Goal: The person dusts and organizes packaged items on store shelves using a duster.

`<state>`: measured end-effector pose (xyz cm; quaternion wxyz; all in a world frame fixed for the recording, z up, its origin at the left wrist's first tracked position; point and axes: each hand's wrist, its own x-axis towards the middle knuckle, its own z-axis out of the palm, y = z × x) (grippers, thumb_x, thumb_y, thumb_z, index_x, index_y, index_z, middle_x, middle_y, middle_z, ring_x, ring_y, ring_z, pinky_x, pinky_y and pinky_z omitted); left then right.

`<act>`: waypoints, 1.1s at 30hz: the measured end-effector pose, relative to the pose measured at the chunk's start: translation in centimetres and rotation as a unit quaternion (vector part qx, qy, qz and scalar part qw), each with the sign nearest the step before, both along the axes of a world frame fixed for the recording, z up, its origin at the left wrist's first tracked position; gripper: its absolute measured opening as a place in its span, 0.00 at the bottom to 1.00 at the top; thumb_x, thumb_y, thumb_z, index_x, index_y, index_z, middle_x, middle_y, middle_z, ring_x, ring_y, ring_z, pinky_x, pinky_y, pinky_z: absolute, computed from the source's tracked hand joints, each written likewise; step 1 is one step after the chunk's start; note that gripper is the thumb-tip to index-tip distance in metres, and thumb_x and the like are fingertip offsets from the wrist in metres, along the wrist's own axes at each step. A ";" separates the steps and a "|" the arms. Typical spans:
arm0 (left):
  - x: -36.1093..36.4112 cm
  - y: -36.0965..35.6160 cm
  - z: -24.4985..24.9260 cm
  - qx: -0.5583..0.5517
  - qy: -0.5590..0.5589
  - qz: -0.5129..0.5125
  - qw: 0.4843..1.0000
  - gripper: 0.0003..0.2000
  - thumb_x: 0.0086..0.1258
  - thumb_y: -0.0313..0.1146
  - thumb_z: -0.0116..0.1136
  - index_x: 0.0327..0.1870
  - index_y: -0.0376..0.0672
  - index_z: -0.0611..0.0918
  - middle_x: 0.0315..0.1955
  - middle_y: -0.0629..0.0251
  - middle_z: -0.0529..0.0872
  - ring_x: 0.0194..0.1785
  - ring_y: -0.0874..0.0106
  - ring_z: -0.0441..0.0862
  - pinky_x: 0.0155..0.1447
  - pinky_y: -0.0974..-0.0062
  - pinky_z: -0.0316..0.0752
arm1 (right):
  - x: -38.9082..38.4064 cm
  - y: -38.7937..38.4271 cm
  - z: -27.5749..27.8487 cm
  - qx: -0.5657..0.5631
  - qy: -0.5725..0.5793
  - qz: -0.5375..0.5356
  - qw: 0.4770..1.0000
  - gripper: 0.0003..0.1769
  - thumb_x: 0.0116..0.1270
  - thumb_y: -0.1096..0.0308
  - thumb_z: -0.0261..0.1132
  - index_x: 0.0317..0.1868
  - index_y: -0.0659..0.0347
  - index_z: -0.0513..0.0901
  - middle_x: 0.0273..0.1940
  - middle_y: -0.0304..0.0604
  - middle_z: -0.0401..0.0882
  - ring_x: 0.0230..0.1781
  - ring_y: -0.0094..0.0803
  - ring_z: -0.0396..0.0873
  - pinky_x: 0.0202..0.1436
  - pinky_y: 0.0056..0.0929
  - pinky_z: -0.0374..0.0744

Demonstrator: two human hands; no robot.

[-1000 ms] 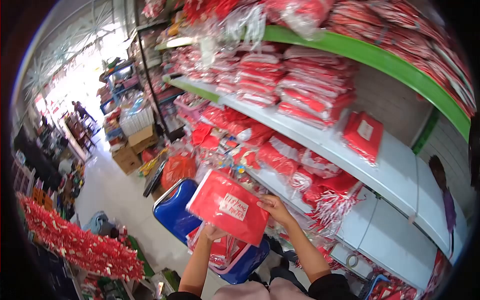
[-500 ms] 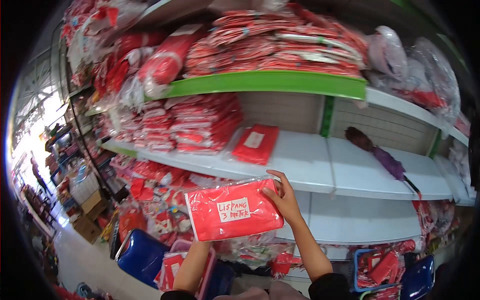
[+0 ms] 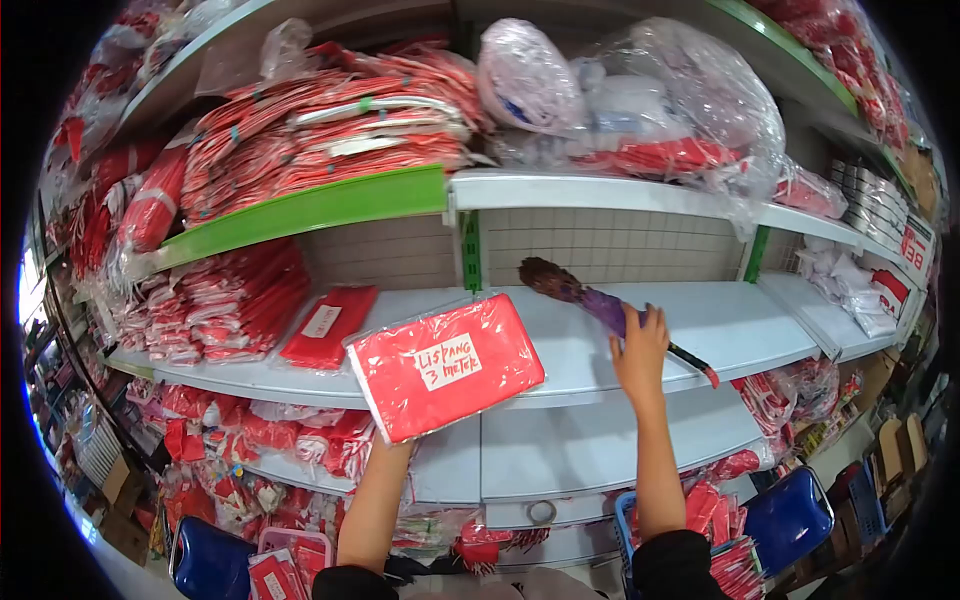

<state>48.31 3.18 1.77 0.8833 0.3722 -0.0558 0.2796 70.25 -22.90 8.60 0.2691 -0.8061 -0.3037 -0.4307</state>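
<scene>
A flat plastic-wrapped packet of red cloth [image 3: 455, 400] with a white label reading "LISPANG 3 METER" is held up in front of the shelf. My left hand supports it from below and behind; the packet hides its fingers, and only the wrist [image 3: 392, 462] and forearm show. On the middle shelf lies a feather duster [image 3: 602, 308] with brown feathers, a purple part and a black handle. My right hand [image 3: 641, 352] is right over its purple part, thumb and fingers apart. A similar red packet [image 3: 328, 328] lies on that shelf, left of the held one.
The white middle shelf [image 3: 740, 325] carries stacked red packets [image 3: 235, 305] at left. Above, a green-edged shelf [image 3: 330, 208] bears piled red bundles and clear bags [image 3: 690, 100]. Blue chairs [image 3: 790, 520] and baskets of red packets stand below, left and right.
My view has swung right. My right hand has let go of the packet and moved right to the feather duster. The packet stays in my left hand, now tilted.
</scene>
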 end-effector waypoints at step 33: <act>17.9 -11.2 0.7 -0.103 -0.056 -0.023 0.993 0.21 0.65 0.31 0.55 0.59 0.38 0.72 0.54 0.55 0.78 0.55 0.65 0.78 0.61 0.64 0.72 | -6.5 -13.9 -10.9 -0.019 0.268 0.101 0.958 0.17 0.70 0.60 0.55 0.31 0.69 0.74 0.18 0.62 0.72 0.20 0.60 0.74 0.23 0.49 0.70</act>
